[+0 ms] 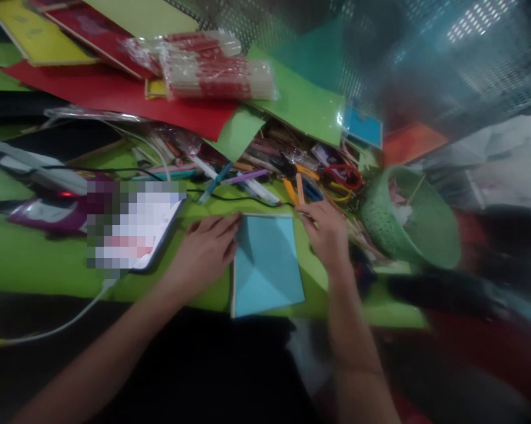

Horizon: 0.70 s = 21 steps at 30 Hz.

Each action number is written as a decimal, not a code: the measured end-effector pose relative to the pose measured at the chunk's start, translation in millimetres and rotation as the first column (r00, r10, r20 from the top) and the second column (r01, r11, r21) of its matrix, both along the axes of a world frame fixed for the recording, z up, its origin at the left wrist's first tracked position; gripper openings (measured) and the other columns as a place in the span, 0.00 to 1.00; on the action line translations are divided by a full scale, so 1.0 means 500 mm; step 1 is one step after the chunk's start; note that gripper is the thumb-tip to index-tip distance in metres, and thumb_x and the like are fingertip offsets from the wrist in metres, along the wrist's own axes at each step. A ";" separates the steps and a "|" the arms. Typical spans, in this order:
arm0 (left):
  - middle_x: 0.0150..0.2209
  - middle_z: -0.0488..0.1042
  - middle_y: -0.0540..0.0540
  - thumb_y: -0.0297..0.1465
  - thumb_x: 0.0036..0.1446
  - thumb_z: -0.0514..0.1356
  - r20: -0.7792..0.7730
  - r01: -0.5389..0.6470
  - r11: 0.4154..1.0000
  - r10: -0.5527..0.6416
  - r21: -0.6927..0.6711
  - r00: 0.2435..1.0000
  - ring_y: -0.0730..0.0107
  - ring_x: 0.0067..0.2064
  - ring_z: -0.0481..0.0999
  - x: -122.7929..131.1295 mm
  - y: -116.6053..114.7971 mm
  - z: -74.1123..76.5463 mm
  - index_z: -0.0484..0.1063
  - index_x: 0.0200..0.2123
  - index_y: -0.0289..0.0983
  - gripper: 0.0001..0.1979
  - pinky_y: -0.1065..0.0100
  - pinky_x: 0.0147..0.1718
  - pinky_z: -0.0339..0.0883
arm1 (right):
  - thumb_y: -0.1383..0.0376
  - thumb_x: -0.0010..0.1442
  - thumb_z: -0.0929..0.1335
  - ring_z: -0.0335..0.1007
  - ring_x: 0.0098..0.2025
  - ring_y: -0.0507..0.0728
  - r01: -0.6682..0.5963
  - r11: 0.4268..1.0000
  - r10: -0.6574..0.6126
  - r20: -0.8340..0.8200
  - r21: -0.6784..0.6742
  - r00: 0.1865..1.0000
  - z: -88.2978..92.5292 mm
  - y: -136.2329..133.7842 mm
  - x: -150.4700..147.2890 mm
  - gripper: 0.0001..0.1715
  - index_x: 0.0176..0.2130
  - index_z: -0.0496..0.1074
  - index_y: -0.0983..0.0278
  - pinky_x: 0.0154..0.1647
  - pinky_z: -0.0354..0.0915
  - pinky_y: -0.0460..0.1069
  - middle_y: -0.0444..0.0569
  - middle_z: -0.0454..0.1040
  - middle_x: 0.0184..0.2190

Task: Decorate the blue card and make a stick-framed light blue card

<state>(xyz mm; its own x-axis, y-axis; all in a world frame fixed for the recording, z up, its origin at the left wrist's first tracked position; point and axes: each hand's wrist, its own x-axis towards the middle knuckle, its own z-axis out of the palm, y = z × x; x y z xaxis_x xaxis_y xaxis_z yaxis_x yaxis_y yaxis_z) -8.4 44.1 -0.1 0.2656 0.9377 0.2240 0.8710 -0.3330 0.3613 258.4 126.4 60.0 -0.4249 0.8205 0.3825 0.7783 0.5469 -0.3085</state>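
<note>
A light blue sheet (269, 265), roughly rectangular, lies on the green tabletop in front of me. Pale thin strips run along its left and top edges. At its upper left corner, my left hand (212, 244) rests with fingers stretched out and lying flat, the fingertips touching the edge. Just beyond the sheet's upper right corner, my right hand (329, 235) is closed around a flat wooden craft stick (299, 187), which points up and away from me. The fingertips of that hand are partly blurred.
A lit phone (159, 224) with a white cable stands left of my left hand. Pens (247, 182), scissors (342, 175) and sticks are heaped behind the sheet. A green basket (375, 206) is at right. Coloured sheets (159, 115) and plastic-wrapped stick bundles (221, 79) lie at the back.
</note>
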 end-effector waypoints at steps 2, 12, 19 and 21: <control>0.67 0.73 0.40 0.32 0.72 0.51 -0.004 -0.005 1.000 0.005 0.006 1.000 0.42 0.61 0.74 0.000 0.000 0.000 0.74 0.63 0.34 0.22 0.41 0.55 0.69 | 0.68 0.71 0.68 0.78 0.45 0.61 0.021 1.000 -0.021 -0.014 -0.008 1.000 -0.002 -0.014 0.016 0.12 0.47 0.82 0.61 0.49 0.70 0.54 0.52 0.83 0.42; 0.67 0.73 0.41 0.31 0.73 0.51 -0.051 -0.017 1.000 0.017 0.014 0.999 0.43 0.62 0.74 0.002 -0.001 0.009 0.72 0.65 0.34 0.22 0.44 0.56 0.69 | 0.67 0.73 0.65 0.75 0.52 0.64 -0.015 0.997 0.031 0.214 -0.078 0.976 -0.036 -0.036 0.006 0.18 0.56 0.81 0.61 0.54 0.68 0.57 0.55 0.82 0.50; 0.68 0.73 0.42 0.31 0.72 0.54 -0.069 -0.032 0.999 0.032 0.001 0.997 0.43 0.61 0.74 0.002 -0.001 0.007 0.72 0.65 0.36 0.22 0.45 0.56 0.69 | 0.70 0.71 0.65 0.74 0.57 0.65 -0.002 0.995 0.030 0.265 -0.103 0.964 -0.043 -0.031 -0.004 0.21 0.60 0.79 0.62 0.57 0.67 0.59 0.55 0.81 0.56; 0.68 0.73 0.42 0.32 0.71 0.54 -0.069 -0.034 0.999 0.034 0.012 0.997 0.43 0.61 0.75 0.001 0.000 0.003 0.72 0.65 0.36 0.22 0.45 0.56 0.69 | 0.69 0.71 0.65 0.73 0.57 0.65 0.005 0.993 0.028 0.278 -0.117 0.960 -0.047 -0.030 -0.005 0.22 0.60 0.78 0.62 0.57 0.67 0.60 0.55 0.80 0.58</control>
<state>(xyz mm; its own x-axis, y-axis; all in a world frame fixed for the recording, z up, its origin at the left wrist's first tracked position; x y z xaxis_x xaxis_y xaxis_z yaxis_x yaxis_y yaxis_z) -8.0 44.3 1.2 0.2489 0.9441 0.2163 0.9048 -0.3063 0.2959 255.9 111.5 36.3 -0.5108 0.8464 0.1508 0.8361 0.5299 -0.1421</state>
